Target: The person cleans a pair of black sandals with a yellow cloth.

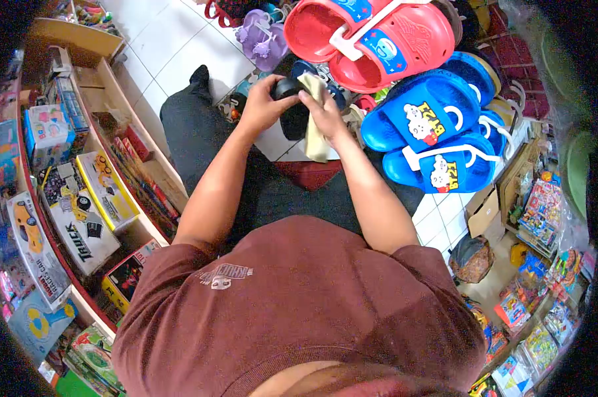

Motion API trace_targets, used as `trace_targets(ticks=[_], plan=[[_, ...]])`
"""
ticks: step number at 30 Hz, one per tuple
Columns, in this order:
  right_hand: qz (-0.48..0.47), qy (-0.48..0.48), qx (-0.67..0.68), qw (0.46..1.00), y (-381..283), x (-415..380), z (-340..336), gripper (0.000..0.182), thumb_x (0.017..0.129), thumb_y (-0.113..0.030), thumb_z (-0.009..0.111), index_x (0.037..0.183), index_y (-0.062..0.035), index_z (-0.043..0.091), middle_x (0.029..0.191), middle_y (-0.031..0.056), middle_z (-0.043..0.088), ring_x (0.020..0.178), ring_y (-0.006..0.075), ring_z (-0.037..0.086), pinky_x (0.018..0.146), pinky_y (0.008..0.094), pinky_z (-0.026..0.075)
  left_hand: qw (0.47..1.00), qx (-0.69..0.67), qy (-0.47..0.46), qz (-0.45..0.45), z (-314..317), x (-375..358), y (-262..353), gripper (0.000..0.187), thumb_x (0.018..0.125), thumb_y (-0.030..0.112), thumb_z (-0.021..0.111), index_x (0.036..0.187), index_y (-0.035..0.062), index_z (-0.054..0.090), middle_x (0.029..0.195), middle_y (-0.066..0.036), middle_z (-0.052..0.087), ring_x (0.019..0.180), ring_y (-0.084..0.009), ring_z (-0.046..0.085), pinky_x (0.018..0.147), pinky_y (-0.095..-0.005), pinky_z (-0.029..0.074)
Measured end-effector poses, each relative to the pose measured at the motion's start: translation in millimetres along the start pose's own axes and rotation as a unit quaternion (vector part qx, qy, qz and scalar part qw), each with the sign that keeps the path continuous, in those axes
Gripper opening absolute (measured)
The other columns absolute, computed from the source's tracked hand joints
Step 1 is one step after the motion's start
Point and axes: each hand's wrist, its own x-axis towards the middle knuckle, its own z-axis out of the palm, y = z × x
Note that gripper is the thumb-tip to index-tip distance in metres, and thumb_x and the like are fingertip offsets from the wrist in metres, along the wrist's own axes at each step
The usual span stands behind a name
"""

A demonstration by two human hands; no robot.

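Note:
In front of my body, my left hand (260, 106) is closed round a dark, rounded, glossy object (287, 88); its kind is hard to make out. Close beside it, my right hand (324, 118) grips a pale yellow cloth (317, 142) that hangs down below the fingers. The cloth's upper end lies against or very near the dark object. Just right of my right hand hang blue slides (421, 109) with a cartoon print, on white hangers. Above them are red clogs (391, 56), also on a white hanger.
Purple sandals (262, 38) and other footwear are beyond my hands. Shelves on the left hold boxed toys, among them a truck box (80, 221) and a yellow-edged box (107, 188). Packaged toys (543, 212) fill the right side. White floor tiles (173, 40) show between.

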Motion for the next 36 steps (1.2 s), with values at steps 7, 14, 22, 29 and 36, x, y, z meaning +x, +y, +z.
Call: trace_targets(ticks=[7,14,22,29,36], plan=[[-0.172,-0.002,-0.085,0.981,-10.4,-3.1,3.5,0.046,0.103,-0.027,0.050,0.141,-0.0012,0.047,0.140,0.0167,0.053,0.133,0.0267,0.047,0.113,0.0360,0.032,0.998,0.066,-0.007,-0.006,0.4,-5.1,-0.1,0.045,0.075,0.021,0.083,0.111,0.0000,0.065,0.093,-0.011,0.070,0.084,-0.0165,0.067,0.078,-0.0322,0.053],[0.042,0.045,0.143,0.988,9.9,0.9,-2.3,0.048,0.101,-0.032,0.056,0.137,-0.0015,0.051,0.130,0.0101,0.060,0.120,0.0221,0.055,0.104,0.0335,0.040,0.999,0.032,-0.024,0.007,13.2,9.6,-0.7,0.048,0.077,0.024,0.083,0.116,0.0024,0.065,0.099,-0.015,0.071,0.089,-0.0189,0.068,0.081,-0.0320,0.053],[0.204,0.074,0.206,0.954,-3.5,2.3,-4.5,0.051,0.102,-0.038,0.052,0.138,-0.0026,0.050,0.128,0.0091,0.059,0.117,0.0178,0.055,0.102,0.0328,0.040,0.987,0.112,-0.113,-0.038,10.9,5.5,10.6,0.058,0.074,0.031,0.086,0.119,0.0000,0.064,0.102,-0.016,0.072,0.092,-0.0230,0.069,0.085,-0.0358,0.053],[0.029,0.064,0.016,0.997,8.3,3.4,-0.7,0.042,0.099,-0.031,0.058,0.131,-0.0026,0.056,0.121,0.0065,0.063,0.111,0.0157,0.057,0.098,0.0315,0.043,0.967,0.204,-0.146,-0.038,9.9,-0.2,17.4,0.058,0.072,0.030,0.084,0.118,0.0012,0.064,0.105,-0.025,0.068,0.101,-0.0408,0.065,0.086,-0.0431,0.052],[-0.055,0.020,-0.024,0.998,0.7,0.8,-7.6,0.042,0.093,-0.023,0.065,0.130,-0.0038,0.058,0.126,0.0138,0.064,0.117,0.0207,0.059,0.099,0.0373,0.045,0.966,0.236,-0.109,-0.008,11.2,1.9,10.6,0.054,0.072,0.030,0.084,0.114,0.0014,0.065,0.101,-0.023,0.070,0.095,-0.0390,0.068,0.081,-0.0430,0.053]])
